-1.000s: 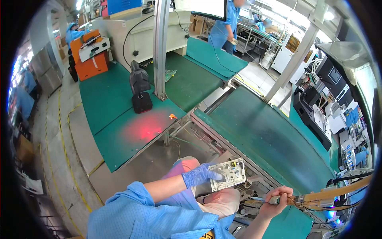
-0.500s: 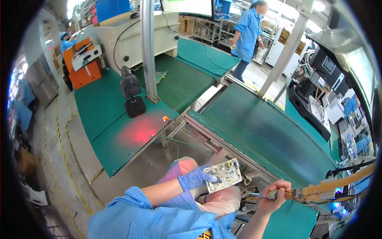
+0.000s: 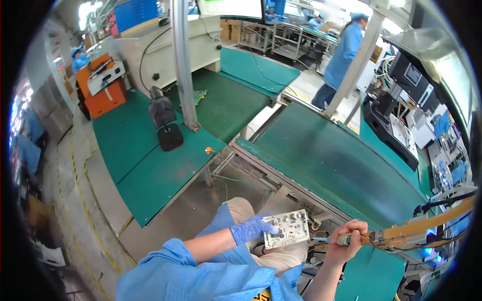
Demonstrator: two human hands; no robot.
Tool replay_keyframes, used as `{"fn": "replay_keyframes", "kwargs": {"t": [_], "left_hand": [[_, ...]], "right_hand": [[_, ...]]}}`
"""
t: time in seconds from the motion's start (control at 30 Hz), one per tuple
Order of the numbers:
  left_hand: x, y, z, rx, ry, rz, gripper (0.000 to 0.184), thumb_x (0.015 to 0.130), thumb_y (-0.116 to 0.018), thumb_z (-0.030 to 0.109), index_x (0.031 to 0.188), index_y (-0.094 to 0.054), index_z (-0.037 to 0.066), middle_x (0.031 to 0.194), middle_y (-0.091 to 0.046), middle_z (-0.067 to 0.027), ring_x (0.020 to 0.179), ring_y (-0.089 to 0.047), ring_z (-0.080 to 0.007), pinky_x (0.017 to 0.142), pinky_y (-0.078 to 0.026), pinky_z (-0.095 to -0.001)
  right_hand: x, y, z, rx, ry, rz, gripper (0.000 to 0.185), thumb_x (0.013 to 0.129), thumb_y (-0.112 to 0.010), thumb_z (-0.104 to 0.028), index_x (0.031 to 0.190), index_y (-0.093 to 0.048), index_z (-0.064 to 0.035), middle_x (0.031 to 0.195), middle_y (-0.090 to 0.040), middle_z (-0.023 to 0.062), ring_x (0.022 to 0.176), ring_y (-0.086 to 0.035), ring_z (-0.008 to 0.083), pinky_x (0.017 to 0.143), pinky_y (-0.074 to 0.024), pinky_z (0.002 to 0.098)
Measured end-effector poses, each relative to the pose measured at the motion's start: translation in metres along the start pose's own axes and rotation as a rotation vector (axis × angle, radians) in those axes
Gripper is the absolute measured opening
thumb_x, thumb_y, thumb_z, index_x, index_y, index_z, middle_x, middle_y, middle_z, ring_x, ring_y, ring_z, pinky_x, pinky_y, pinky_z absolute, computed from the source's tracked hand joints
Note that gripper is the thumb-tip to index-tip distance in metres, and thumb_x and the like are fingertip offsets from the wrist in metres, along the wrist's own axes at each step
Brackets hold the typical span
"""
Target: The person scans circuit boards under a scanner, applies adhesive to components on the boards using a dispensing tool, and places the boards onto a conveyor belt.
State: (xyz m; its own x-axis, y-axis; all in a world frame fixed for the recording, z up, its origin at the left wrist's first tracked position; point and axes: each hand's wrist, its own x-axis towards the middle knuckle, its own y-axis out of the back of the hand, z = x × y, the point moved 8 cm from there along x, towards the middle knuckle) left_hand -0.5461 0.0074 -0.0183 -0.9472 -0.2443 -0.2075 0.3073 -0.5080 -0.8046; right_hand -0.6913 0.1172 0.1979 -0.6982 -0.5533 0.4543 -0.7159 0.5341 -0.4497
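Left grip (image 3: 255, 229) holds circuit board (image 3: 291, 230), any markings illegible.

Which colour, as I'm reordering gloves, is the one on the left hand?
Blue-violet: the glove on the left hand, best seen in the head view.

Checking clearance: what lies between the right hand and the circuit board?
In the head view, the pale-tipped tool held in the right hand extends there, toward the circuit board.
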Motion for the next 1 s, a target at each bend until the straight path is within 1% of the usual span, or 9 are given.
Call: {"fn": "replay_keyframes", "kwargs": {"t": [0.1,0.2,0.37,0.53,0.57,0.77,0.83,0.87,1.0], "left_hand": [[-0.013,-0.021,0.010,-0.033,-0.029,0.078,0.057,0.069,-0.065,-0.002,0.122,-0.046,-0.002,0.111,-0.058,-0.0132,0.102,-0.057,-0.0223,0.092,-0.044,-0.0339],[-0.010,-0.029,0.011,-0.086,-0.069,0.029,0.058,0.069,-0.065,-0.002,0.124,-0.045,-0.001,0.112,-0.058,-0.0129,0.102,-0.056,-0.0221,0.093,-0.043,-0.0334],[-0.002,-0.040,0.004,-0.032,-0.031,0.018,0.050,0.070,-0.069,0.005,0.115,-0.051,-0.002,0.107,-0.060,-0.0095,0.097,-0.057,-0.0181,0.089,-0.044,-0.0304],[0.013,-0.049,0.001,0.100,-0.231,-0.103,0.047,0.067,-0.071,0.012,0.109,-0.055,-0.001,0.099,-0.062,-0.0068,0.092,-0.057,-0.0140,0.083,-0.046,-0.0294],[0.000,-0.076,0.011,-0.015,-0.085,-0.115,0.050,0.066,-0.071,0.010,0.111,-0.054,-0.002,0.101,-0.062,-0.0078,0.093,-0.058,-0.0150,0.084,-0.047,-0.0297],[-0.003,-0.075,-0.008,0.055,0.007,-0.149,0.054,0.064,-0.068,0.003,0.115,-0.051,-0.002,0.103,-0.061,-0.0090,0.097,-0.058,-0.0157,0.087,-0.046,-0.0285],[-0.008,-0.062,-0.006,0.130,-0.021,0.056,0.057,0.065,-0.067,0.001,0.118,-0.048,0.000,0.106,-0.059,-0.0085,0.100,-0.056,-0.0163,0.087,-0.046,-0.0290],[-0.009,-0.065,-0.006,0.154,0.023,0.050,0.059,0.066,-0.067,-0.001,0.121,-0.045,0.002,0.107,-0.057,-0.0080,0.102,-0.055,-0.0169,0.088,-0.046,-0.0298],[-0.007,-0.065,-0.009,0.151,0.004,0.032,0.069,0.062,-0.076,0.010,0.123,-0.044,0.002,0.112,-0.056,-0.0091,0.108,-0.052,-0.0188,0.093,-0.042,-0.0327]], "right_hand": [[0.002,-0.007,0.001,-0.005,-0.018,-0.019,0.029,0.081,-0.057,-0.027,0.083,-0.045,-0.0010,0.066,-0.044,0.0075,0.045,-0.043,0.0117,0.037,-0.0386,0.0204],[0.003,-0.014,0.001,-0.012,0.030,-0.027,0.021,0.084,-0.049,-0.023,0.081,-0.044,-0.0029,0.065,-0.044,0.0063,0.042,-0.037,0.0099,0.036,-0.0327,0.0195],[0.004,-0.024,0.003,0.013,0.051,-0.028,0.021,0.084,-0.049,-0.024,0.084,-0.045,-0.0028,0.068,-0.043,0.0065,0.046,-0.038,0.0100,0.037,-0.0343,0.0202],[0.001,-0.025,0.009,0.066,0.064,-0.055,0.023,0.085,-0.048,-0.024,0.089,-0.048,-0.0017,0.076,-0.045,0.0090,0.063,-0.044,0.0122,0.043,-0.0368,0.0218],[-0.002,-0.024,0.009,0.058,0.040,-0.071,0.024,0.086,-0.047,-0.025,0.090,-0.048,-0.0016,0.076,-0.045,0.0093,0.061,-0.043,0.0130,0.044,-0.0365,0.0230],[0.000,-0.017,0.012,0.112,0.052,-0.104,0.023,0.085,-0.047,-0.021,0.092,-0.049,0.0013,0.071,-0.052,0.0138,0.046,-0.046,0.0154,0.041,-0.0392,0.0239],[-0.001,-0.017,0.012,0.096,0.036,-0.136,0.026,0.087,-0.043,-0.023,0.094,-0.050,0.0007,0.074,-0.050,0.0131,0.048,-0.044,0.0158,0.043,-0.0364,0.0252],[-0.001,-0.019,0.012,0.090,0.032,-0.179,0.030,0.089,-0.038,-0.026,0.097,-0.051,0.0002,0.077,-0.048,0.0123,0.051,-0.041,0.0162,0.045,-0.0336,0.0264],[0.001,-0.019,0.013,0.080,0.027,-0.183,0.030,0.088,-0.038,-0.026,0.096,-0.052,0.0000,0.077,-0.049,0.0124,0.051,-0.041,0.0162,0.045,-0.0333,0.0266]]}}
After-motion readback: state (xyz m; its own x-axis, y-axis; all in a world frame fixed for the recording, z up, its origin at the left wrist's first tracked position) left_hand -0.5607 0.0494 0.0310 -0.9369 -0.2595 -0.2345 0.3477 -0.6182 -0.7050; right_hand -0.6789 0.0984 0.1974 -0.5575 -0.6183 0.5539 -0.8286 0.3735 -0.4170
